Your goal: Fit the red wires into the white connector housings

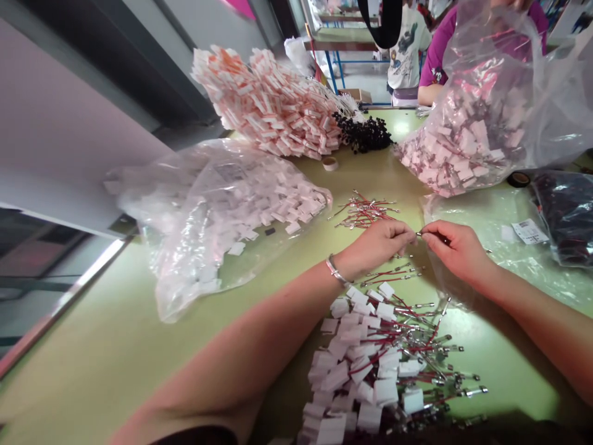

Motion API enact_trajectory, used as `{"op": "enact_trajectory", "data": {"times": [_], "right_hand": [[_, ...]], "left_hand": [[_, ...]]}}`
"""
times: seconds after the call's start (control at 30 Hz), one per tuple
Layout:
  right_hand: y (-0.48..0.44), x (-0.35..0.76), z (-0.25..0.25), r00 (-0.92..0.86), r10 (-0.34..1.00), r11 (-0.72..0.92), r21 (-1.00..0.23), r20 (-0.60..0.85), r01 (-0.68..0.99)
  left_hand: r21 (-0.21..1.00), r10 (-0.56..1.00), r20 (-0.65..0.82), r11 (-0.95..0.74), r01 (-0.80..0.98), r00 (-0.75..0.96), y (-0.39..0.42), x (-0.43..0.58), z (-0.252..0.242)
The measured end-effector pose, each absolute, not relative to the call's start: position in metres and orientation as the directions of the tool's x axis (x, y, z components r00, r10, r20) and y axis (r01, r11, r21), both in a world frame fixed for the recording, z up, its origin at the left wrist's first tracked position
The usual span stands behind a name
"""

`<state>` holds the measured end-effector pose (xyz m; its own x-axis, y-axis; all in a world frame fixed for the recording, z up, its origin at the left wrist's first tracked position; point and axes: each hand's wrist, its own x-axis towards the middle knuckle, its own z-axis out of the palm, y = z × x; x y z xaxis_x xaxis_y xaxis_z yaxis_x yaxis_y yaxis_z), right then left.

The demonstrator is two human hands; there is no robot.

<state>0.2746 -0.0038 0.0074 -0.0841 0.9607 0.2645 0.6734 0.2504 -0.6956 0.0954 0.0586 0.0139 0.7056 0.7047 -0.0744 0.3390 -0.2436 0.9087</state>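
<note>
Near the middle of the green table, my left hand [382, 242] and my right hand [451, 244] face each other, fingertips pinched. Between them shows a small metallic end of a piece mostly hidden by the fingers. Just behind my left hand lies a loose pile of short red wires [364, 209] with metal ends. A few more red wires [393, 272] lie below my hands. Closer to me spreads a large heap of white connectors [352, 346] with red wires and metal tips pointing right.
An open plastic bag of white pieces [278, 198] lies left. Behind are bundled orange-white pieces [287, 117], black parts [365, 133] and a tape roll [330, 164]. A full clear bag [463, 148] stands right, a dark bag [567, 216] beyond. A person in purple [435, 62] sits opposite.
</note>
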Motion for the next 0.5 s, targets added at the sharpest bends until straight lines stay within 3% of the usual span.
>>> {"op": "enact_trajectory", "data": {"times": [0.07,0.13,0.23,0.3,0.37,0.43,0.5], "right_hand": [[-0.004,0.275,0.012,-0.099,0.97,0.229,-0.703,0.222,0.673],[-0.005,0.275,0.018,-0.122,0.983,0.183,-0.727,0.136,0.662],[-0.006,0.272,0.025,-0.11,0.994,0.068,-0.787,0.0,0.613],[-0.007,0.271,0.026,-0.085,0.996,0.027,-0.816,-0.027,0.577],[-0.007,0.27,0.024,-0.08,0.997,0.055,-0.814,0.011,0.578],[-0.007,0.27,0.02,-0.111,0.992,0.115,-0.775,0.057,0.621],[-0.008,0.272,0.016,-0.185,0.981,0.17,-0.714,0.058,0.679]], "left_hand": [[0.805,0.689,0.03,-0.446,0.391,0.725,0.059,0.094,0.013],[0.593,0.605,0.136,-0.684,0.424,0.785,0.058,0.094,0.013],[0.31,0.465,0.119,-0.857,0.412,0.877,0.058,0.093,0.016],[0.303,0.434,0.107,-0.871,0.386,0.895,0.062,0.09,0.024],[0.403,0.413,0.139,-0.854,0.33,0.9,0.072,0.083,0.033],[0.506,0.427,0.169,-0.811,0.293,0.888,0.086,0.071,0.041],[0.511,0.473,0.151,-0.789,0.342,0.868,0.1,0.059,0.04]]}}
